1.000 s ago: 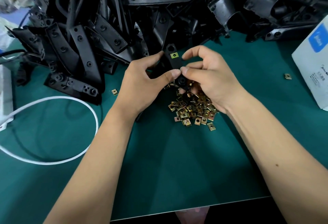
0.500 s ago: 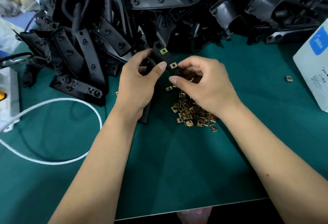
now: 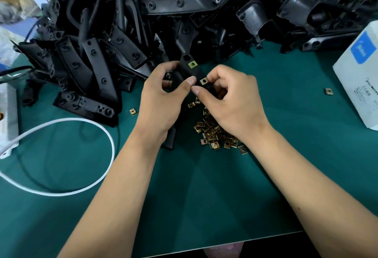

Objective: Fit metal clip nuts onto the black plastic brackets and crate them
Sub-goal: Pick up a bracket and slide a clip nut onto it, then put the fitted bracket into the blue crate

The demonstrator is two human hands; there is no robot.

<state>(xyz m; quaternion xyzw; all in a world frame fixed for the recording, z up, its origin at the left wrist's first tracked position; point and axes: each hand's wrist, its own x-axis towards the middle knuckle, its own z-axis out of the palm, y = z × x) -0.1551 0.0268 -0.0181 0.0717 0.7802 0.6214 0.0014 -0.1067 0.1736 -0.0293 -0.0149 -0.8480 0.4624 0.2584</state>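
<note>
From the head view, the left hand [image 3: 161,102] grips a long black plastic bracket [image 3: 189,71] above the green table mat [image 3: 204,196], one brass-coloured metal clip nut [image 3: 192,64] already seated near its far end. The right hand [image 3: 235,102] pinches a second clip nut [image 3: 203,81] against the bracket's edge, over the loose pile of clip nuts [image 3: 216,133]. A heap of black brackets [image 3: 163,22] lies behind.

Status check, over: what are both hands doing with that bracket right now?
Left hand grips black bracket. Right hand pinches clip nut at its edge. One nut already on. Loose nut pile below, nothing blocking.
</note>
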